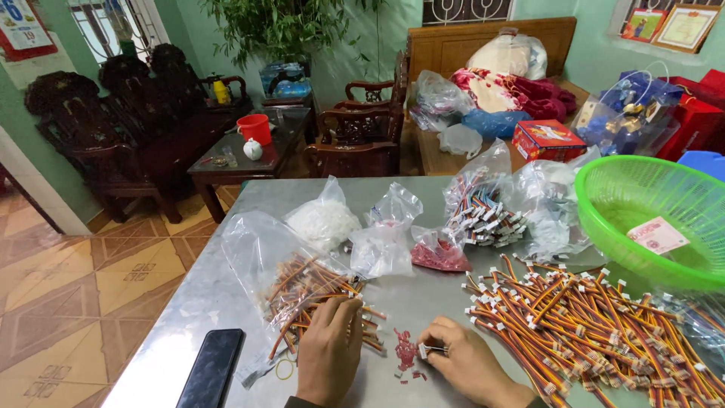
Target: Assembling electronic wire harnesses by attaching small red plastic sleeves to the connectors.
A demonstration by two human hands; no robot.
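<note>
A grey table carries a green basket at the far right and a big heap of orange wires at the near right. A clear bag of wires lies left of centre, and the left hand rests on it with fingers together, curled down. The right hand pinches a small white plug just beside a few red bits near the front edge.

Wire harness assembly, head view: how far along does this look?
Done: a large heap of orange wire leads with white connectors lies to the right. In hand: the right hand pinches a small white connector beside loose red pieces, while the left hand rests on bare-ended wires spilling from a clear bag. Left: that bagful, seemingly a smaller share than the heap.
</note>
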